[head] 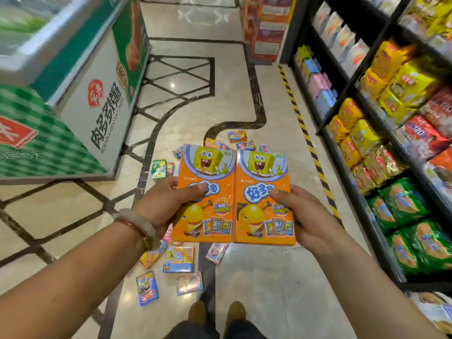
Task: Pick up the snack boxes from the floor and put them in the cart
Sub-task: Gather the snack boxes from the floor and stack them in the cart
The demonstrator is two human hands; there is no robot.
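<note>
1. Two orange snack boxes are held up side by side over the floor (281,277), long edges touching: the left orange box (206,192) and the right orange box (263,199).
2. Both look alike: tall, flat cartons with a yellow cartoon sponge figure in a round window at the top, blue-and-white lettering in the middle and small card pictures near the bottom.
3. The left hand (162,204) grips the left box, thumb curled over its front; a bracelet (137,221) sits on that wrist.
4. The right hand (303,216) grips the right box the same way, thumb across the lettering.
5. About a dozen smaller boxes lie scattered on the floor, partly hidden by the held pair: a green box (159,169), a blue box (147,287), a pink box (189,283) among them.
6. Shelves (391,133) of bagged snacks run along the right; a freezer chest (95,113) stands at left.
</note>
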